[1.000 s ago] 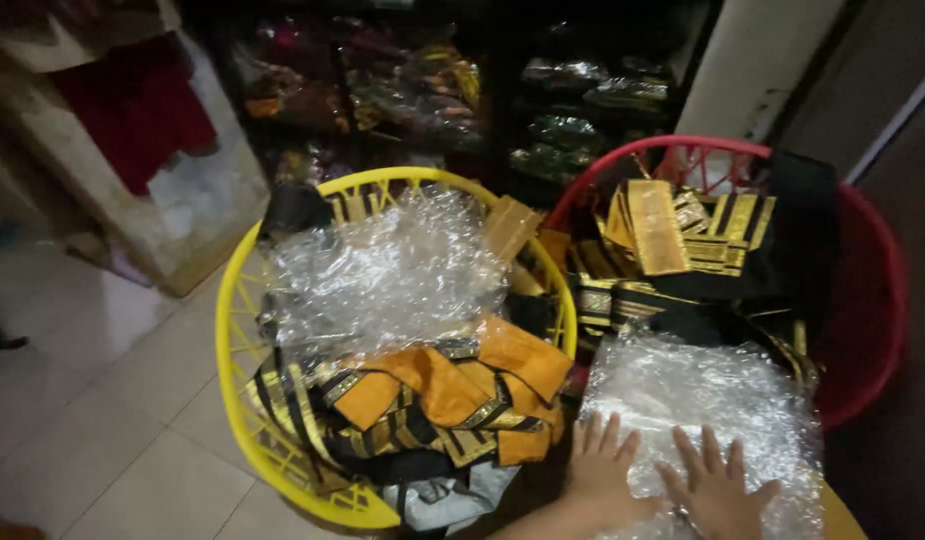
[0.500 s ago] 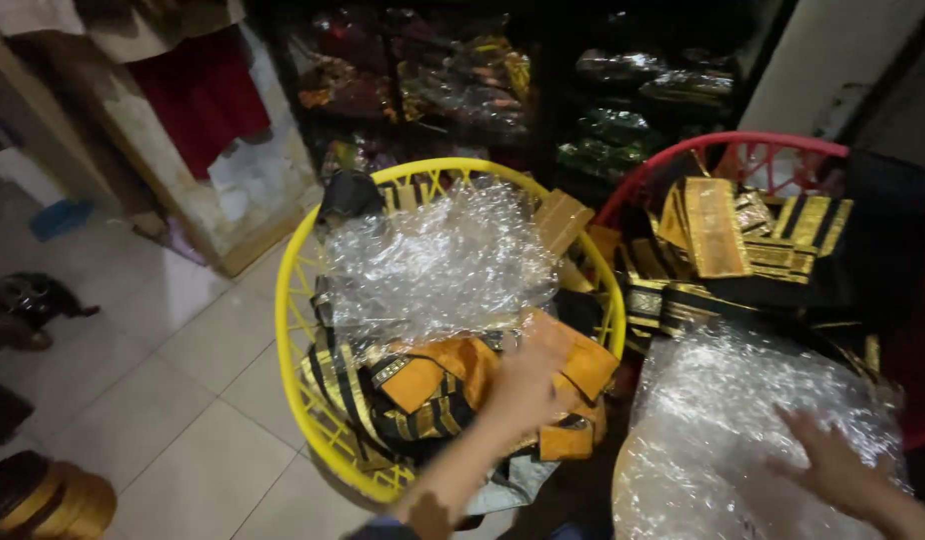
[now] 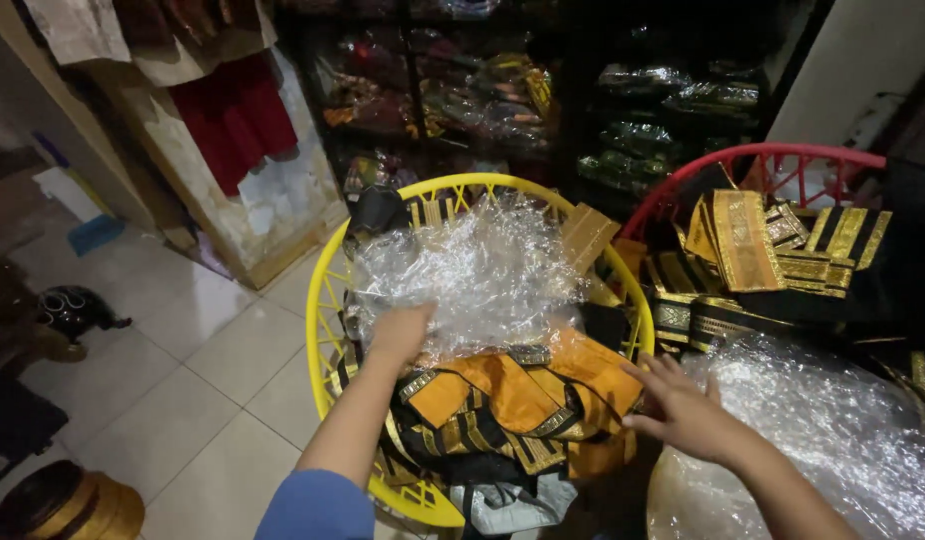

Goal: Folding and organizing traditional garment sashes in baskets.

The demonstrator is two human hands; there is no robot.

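Two hands work over the yellow basket (image 3: 328,300) in the middle of the frame. At its centre lies a crumpled heap of clear plastic wrap (image 3: 473,270), and the left hand (image 3: 401,330) is pressed into the lower left edge of that heap; the fingers are buried in the film, so I cannot tell whether they are curled or flat. Just below the wrap sit folded orange and black garments with gold trim (image 3: 513,400), stacked loosely and leaning on the basket's rim. The right hand (image 3: 683,410) hovers at their right edge with fingers spread apart, gripping nothing, its wrist over a second sheet of clear plastic (image 3: 833,430) at lower right, which seems draped over a round surface. Behind that, at upper right, a red basket (image 3: 773,155) holds more black and gold folded cloth (image 3: 748,240), piled up to the rim. Dark shelves of wrapped goods (image 3: 483,90) fill the top, and pale floor tiles (image 3: 213,370) the left.
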